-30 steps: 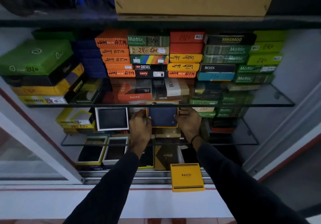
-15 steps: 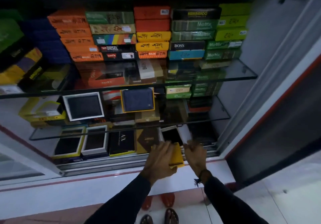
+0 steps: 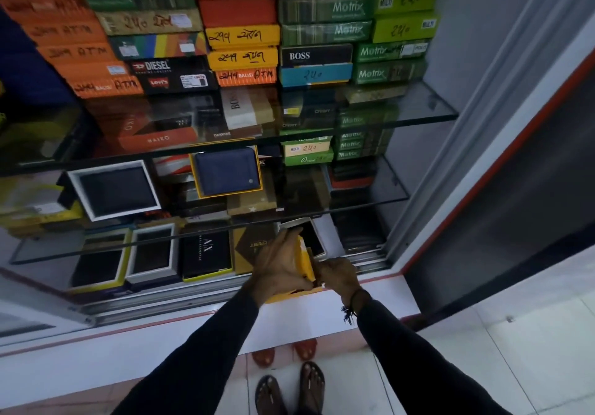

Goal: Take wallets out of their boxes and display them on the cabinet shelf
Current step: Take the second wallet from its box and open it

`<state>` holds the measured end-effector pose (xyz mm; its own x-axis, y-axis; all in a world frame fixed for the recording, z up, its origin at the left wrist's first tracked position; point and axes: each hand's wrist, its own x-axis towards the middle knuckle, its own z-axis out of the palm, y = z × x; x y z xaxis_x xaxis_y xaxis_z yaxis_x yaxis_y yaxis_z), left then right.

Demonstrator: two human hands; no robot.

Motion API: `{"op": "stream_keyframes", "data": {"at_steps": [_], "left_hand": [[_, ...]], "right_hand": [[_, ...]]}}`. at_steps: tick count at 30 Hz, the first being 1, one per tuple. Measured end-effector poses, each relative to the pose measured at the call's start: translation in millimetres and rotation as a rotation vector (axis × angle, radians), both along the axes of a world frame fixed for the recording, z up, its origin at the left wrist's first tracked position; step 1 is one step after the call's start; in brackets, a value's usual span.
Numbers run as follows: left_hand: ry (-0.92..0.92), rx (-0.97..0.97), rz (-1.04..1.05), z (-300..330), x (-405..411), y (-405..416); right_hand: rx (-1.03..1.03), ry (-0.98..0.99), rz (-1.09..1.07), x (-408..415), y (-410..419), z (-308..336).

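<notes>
Both hands hold a yellow box (image 3: 306, 261) at about 6 o'clock from the frame's centre, over the white ledge (image 3: 180, 334) in front of the cabinet. The box is tipped on edge, its long axis running from 11 to 5 o'clock, one broad face turned to the left palm. The left hand (image 3: 279, 266) wraps that face, fingers closed on the near corner. The right hand (image 3: 338, 274) pinches the box's right edge at 3 o'clock; what the box holds cannot be seen.

At 12 o'clock from the hands, on the middle glass shelf (image 3: 363, 202), a blue wallet (image 3: 227, 170) lies in an open yellow tray (image 3: 259, 170), long axis left to right, its snap at the lower right. At 9 o'clock from it stands a white-framed tray (image 3: 114, 189), tilted, with a dark wallet inside. On the bottom level, at 9 o'clock from the hands, two more open trays (image 3: 127, 258) hold dark wallets, beside a black box (image 3: 207, 255) and a brown one (image 3: 254, 245).

The top shelf (image 3: 428, 110) carries stacks of closed boxes: orange (image 3: 74, 54) at the left, orange and yellow (image 3: 241, 33) in the middle, green (image 3: 389, 51) at the right.
</notes>
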<state>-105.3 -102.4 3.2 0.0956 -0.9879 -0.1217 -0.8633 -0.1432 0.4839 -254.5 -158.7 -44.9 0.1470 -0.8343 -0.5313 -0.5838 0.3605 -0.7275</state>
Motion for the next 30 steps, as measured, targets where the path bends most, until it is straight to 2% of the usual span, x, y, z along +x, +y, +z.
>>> {"op": "stream_keyframes", "data": {"at_steps": [3,6,9,14,18,21,25,27,30], "left_hand": [[0.228,-0.018,0.033,14.3,38.3,25.1],[0.570,0.053,0.156,7.5,87.9,60.6],[0.707,0.157,0.301,0.3,123.4,94.2],[0.623,0.184,0.371,-16.5,135.1,114.2],[0.549,0.173,0.291,-35.1,120.4,108.3],[0.469,0.127,0.262,-38.3,107.2,103.3],[0.450,0.074,0.241,-41.6,106.9,104.6],[0.456,0.060,0.259,-41.7,106.8,106.5],[0.444,0.043,0.288,-46.8,108.4,105.4]], "right_hand": [[-0.103,0.145,0.021,1.3,4.1,5.5],[-0.138,0.119,0.005,4.5,7.9,4.7],[-0.173,0.072,0.024,16.6,12.2,6.3],[-0.194,0.041,0.140,43.7,25.0,10.8],[-0.189,0.146,0.248,71.4,41.7,19.2],[-0.273,0.266,0.314,79.7,45.7,20.9],[-0.267,0.262,0.364,86.3,52.7,19.5],[-0.221,0.231,0.343,91.9,53.6,19.5],[-0.111,0.041,0.129,103.7,54.0,25.7]]}}
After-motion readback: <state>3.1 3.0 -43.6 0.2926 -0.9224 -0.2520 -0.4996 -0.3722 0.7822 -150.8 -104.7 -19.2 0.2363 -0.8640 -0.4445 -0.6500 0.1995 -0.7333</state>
